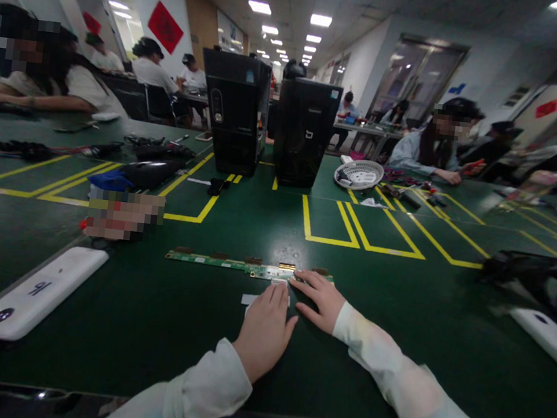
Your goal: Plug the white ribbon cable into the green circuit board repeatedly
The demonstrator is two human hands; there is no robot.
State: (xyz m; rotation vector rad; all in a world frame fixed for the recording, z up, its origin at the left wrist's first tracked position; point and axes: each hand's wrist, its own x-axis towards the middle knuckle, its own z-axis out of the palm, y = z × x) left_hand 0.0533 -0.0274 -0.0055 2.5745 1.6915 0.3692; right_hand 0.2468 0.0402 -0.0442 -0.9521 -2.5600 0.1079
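Observation:
A long, narrow green circuit board [207, 261] lies crosswise on the dark green table, with brown tabs along its far edge. My left hand [264, 331] rests palm down just in front of it, fingers stretched forward and thumb apart. Under and beside those fingers are white flat pieces [249, 299], perhaps a ribbon cable; the hand covers most of them. My right hand [321, 300] lies with fingers spread, its fingertips touching the board's right part and hiding some of it.
Two black computer towers [234, 113] stand at the back, and a white basket [360, 175] sits right of them. White power strips [37, 295] lie at both sides. Yellow tape [332, 242] marks the table. Cables and a blue-black bundle [134, 176] lie left. Several people sit around.

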